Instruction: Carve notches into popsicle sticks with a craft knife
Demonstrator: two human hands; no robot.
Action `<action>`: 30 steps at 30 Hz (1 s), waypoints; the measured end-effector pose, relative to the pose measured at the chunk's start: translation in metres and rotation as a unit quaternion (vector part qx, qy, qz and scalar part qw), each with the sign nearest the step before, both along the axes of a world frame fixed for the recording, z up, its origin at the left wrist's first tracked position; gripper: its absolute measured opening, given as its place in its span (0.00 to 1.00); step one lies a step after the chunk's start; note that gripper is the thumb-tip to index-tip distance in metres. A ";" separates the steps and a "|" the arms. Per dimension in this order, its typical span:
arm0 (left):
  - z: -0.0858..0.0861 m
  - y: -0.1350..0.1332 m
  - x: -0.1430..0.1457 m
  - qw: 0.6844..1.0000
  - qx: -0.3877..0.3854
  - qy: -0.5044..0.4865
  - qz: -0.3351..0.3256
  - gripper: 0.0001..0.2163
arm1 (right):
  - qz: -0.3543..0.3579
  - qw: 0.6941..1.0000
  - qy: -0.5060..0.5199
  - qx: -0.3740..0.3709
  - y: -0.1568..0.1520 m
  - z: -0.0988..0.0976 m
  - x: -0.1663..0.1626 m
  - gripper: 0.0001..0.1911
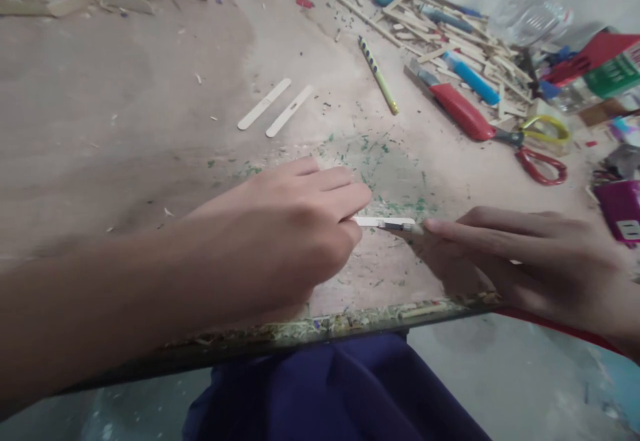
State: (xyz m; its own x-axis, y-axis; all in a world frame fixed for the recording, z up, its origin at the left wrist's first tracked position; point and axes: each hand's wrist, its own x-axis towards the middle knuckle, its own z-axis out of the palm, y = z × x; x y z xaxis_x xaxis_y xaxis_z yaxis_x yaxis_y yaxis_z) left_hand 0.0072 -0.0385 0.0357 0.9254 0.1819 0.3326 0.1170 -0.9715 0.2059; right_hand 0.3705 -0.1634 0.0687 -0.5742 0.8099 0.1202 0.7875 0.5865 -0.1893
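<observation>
My left hand [305, 221] is closed on a pale wooden craft stick [367, 221], pressing it flat near the table's front edge. The stick's right end sticks out past my fingers; the rest is hidden under them. From the right, my right hand [530, 247] pinches a small craft knife [400, 227]. Its narrow grey blade lies against the exposed end of the stick, and its handle is mostly covered by my fingers. Beyond my left hand lie two more craft sticks, one with a thin mark across its middle [265, 104] and one with a small slot [290, 111].
A yellow-green pencil [379, 75] lies farther back. To the right are a red-handled utility knife [460, 111], a blue tube [471, 78], scissors [543, 151] and a purple box [620, 207]. Wood scraps [460, 41] heap along the back, near a clear plastic bottle [535, 17]. Green shavings dot the tabletop.
</observation>
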 end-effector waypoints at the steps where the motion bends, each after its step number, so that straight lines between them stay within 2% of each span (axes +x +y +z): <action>1: 0.000 0.000 0.000 1.000 0.000 0.000 0.000 0.09 | -0.003 1.000 0.017 -0.007 0.001 0.002 -0.004 0.32; 6: -0.002 -0.002 0.000 1.000 0.014 -0.005 0.002 0.09 | -0.038 0.998 0.044 -0.018 0.005 0.016 -0.020 0.30; 11: -0.003 -0.002 -0.001 1.000 0.024 -0.002 0.006 0.09 | 0.004 1.000 0.011 -0.016 0.005 0.022 -0.020 0.21; 14: -0.003 -0.002 0.000 1.000 0.027 -0.002 0.006 0.08 | 0.026 1.000 0.003 0.002 0.009 0.022 -0.022 0.21; 23: 0.002 -0.002 0.000 1.000 0.027 -0.006 0.002 0.12 | 0.025 0.999 0.029 -0.012 0.012 0.016 -0.020 0.22; 30: 0.001 -0.003 0.000 0.999 0.030 -0.013 0.000 0.12 | 0.026 0.998 0.052 0.006 0.006 -0.006 -0.017 0.25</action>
State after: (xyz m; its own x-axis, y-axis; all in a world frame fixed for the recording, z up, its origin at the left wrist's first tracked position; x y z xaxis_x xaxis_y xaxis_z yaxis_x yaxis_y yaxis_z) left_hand 0.0076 -0.0418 0.0368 0.9159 0.1612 0.3677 0.1125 -0.9822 0.1502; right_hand 0.3530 -0.1574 0.0627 -0.6002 0.7767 0.1912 0.7320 0.6297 -0.2601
